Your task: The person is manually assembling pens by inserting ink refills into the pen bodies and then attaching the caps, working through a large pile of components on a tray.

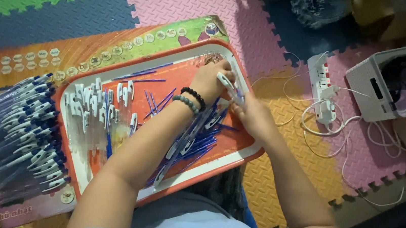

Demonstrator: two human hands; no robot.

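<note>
Both my forearms reach away from me and converge toward the far middle. My left hand (211, 79), with two bead bracelets on its wrist, is curled, fingers pinched together at the far end. My right hand (253, 115) sits just to its right, fingers bent inward, nearly touching the left.

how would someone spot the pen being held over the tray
Start at the orange tray with a white rim on the foam floor mats. Near its far right corner the left hand and right hand meet over a white-and-blue pen. It alone is lifted in fingers; the others lie flat.
</note>
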